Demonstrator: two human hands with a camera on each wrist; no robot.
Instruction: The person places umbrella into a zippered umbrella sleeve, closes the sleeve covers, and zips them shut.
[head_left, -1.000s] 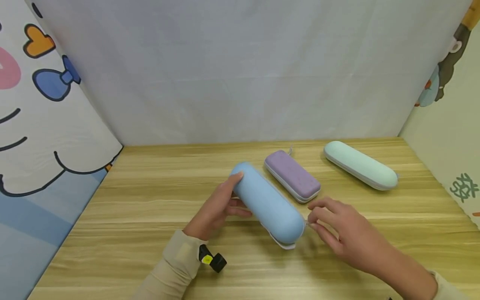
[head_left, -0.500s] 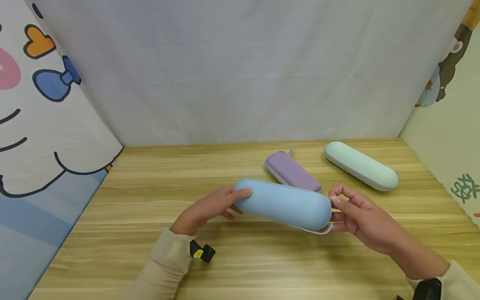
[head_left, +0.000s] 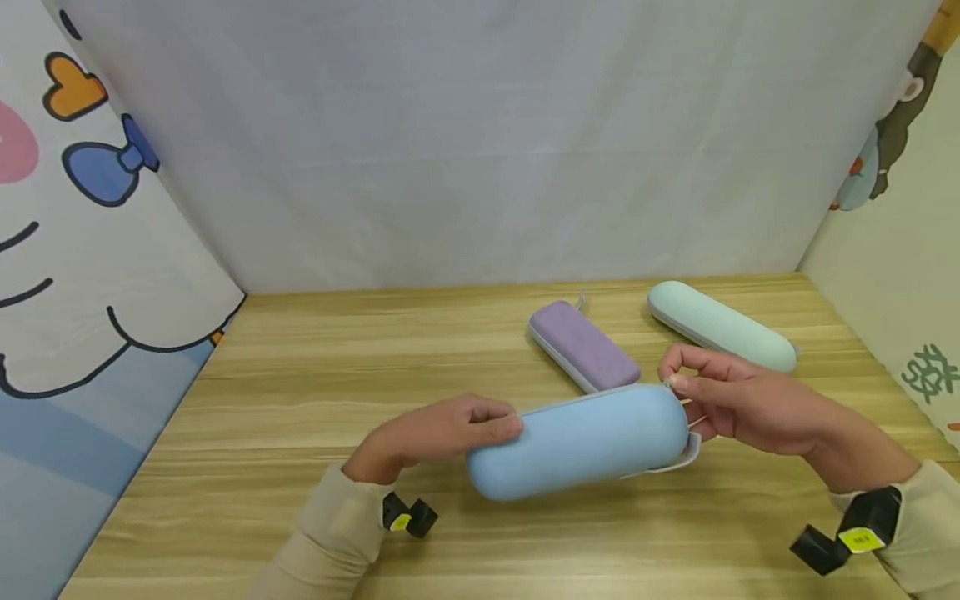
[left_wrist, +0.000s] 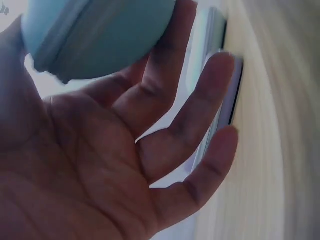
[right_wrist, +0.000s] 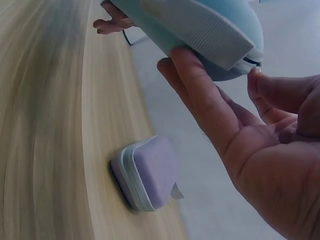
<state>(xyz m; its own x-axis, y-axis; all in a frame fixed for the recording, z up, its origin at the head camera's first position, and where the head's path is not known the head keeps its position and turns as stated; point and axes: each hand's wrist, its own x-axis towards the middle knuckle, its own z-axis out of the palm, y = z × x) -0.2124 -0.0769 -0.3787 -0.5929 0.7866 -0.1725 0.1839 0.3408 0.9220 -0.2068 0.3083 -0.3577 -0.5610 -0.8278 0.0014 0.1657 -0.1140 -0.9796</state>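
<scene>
A light blue zippered hard case (head_left: pixel 585 442), shaped like a long rounded pencil case, is held just above the wooden table. My left hand (head_left: pixel 442 433) grips its left end between thumb and index finger; in the left wrist view the other fingers (left_wrist: pixel 200 100) spread loosely below it. At the right end, my right hand (head_left: pixel 757 408) pinches the small zipper pull (right_wrist: pixel 258 68) between thumb and index finger. Other fingers of that hand rest under the case, beside a pale ribbed strap (right_wrist: pixel 220 37). The zipper looks closed along the visible seam in the head view.
Just behind the blue case lies a smaller purple zippered case (head_left: pixel 585 346). A mint green long case (head_left: pixel 720 325) lies at the back right, partly behind my right hand. A white cloth backdrop (head_left: pixel 465 150) rises at the table's (head_left: pixel 337 350) far edge, with printed cloths on both sides.
The blue case has swung from slanting down to the right to nearly level, right end slightly raised. My right hand moved right and up with that end and now pinches the zipper pull.
</scene>
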